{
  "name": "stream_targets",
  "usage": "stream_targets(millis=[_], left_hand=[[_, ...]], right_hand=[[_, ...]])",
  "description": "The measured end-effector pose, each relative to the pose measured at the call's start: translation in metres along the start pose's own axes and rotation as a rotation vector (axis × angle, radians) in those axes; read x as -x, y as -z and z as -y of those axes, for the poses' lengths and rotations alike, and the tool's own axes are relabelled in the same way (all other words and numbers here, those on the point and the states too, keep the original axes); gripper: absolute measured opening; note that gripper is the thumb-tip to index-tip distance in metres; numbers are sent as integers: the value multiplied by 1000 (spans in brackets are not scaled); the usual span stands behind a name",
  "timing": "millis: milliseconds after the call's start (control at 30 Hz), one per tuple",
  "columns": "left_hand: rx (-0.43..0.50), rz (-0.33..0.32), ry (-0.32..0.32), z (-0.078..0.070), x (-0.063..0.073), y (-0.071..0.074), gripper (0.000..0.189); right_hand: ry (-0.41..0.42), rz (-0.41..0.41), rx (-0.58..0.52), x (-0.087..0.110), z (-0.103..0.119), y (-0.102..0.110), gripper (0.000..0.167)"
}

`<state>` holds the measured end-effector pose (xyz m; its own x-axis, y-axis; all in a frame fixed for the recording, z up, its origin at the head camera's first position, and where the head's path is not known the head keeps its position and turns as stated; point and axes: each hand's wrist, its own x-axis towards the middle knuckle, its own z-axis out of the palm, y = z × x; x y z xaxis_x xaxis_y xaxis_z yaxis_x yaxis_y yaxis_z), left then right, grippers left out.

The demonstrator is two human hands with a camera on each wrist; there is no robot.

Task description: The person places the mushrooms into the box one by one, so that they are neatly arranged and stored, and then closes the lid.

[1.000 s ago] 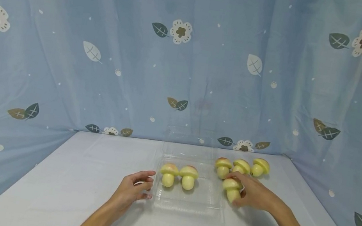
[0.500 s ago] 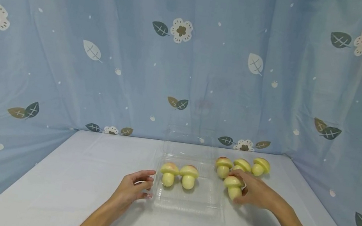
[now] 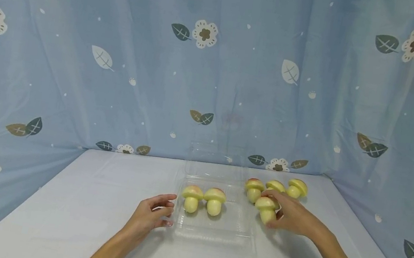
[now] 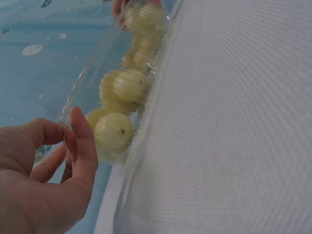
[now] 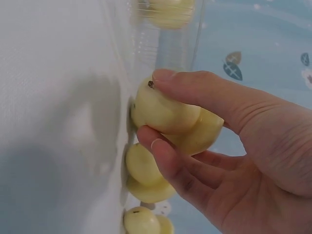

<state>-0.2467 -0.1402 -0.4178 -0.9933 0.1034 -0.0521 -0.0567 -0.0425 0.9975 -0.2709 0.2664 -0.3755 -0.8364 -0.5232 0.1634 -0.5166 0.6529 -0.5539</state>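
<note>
In the head view, my right hand point(image 3: 292, 215) holds a yellow-green toy mushroom point(image 3: 267, 205) just right of a clear plastic clamshell box point(image 3: 235, 219). The right wrist view shows the thumb on the base of its stem point(image 5: 163, 107), with fingers around the other side. My left hand point(image 3: 149, 215) is at the box's left side; in the left wrist view, thumb and finger pinch its rim point(image 4: 72, 100). Two more mushrooms, one on the left point(image 3: 191, 199) and one beside it point(image 3: 214, 202), stand upright in the box, caps side by side.
Behind my right hand are three more mushrooms: one with a reddish cap point(image 3: 253, 191), one partly hidden by the hand point(image 3: 276, 185), and one tilted point(image 3: 297, 188). The box's open lid point(image 3: 218, 162) stands toward the blue curtain point(image 3: 134, 99). A white cloth covers the table point(image 3: 88, 209).
The mushroom in my right hand has shifted slightly away from me and come more upright. The left hand and the box have stayed in place.
</note>
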Motion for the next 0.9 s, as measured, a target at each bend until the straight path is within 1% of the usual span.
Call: stream_targets(millis=[133, 300, 367, 500, 633, 900], left_hand=[[1, 4, 6, -1, 0, -1, 47], [3, 13, 8, -2, 0, -2, 47], [5, 12, 7, -1, 0, -2, 47], [5, 10, 6, -2, 0, -1, 48], [6, 12, 6, -3, 1, -1, 48], [5, 7, 8, -3, 2, -1, 47]], right_hand=[[20, -9, 9, 1, 1, 2, 72], [21, -15, 25, 2, 1, 6, 72], [12, -13, 25, 1, 2, 7, 73], [30, -6, 34, -3, 5, 11, 75], [52, -17, 46, -6, 9, 14, 72], [21, -69, 81, -14, 22, 17, 71]])
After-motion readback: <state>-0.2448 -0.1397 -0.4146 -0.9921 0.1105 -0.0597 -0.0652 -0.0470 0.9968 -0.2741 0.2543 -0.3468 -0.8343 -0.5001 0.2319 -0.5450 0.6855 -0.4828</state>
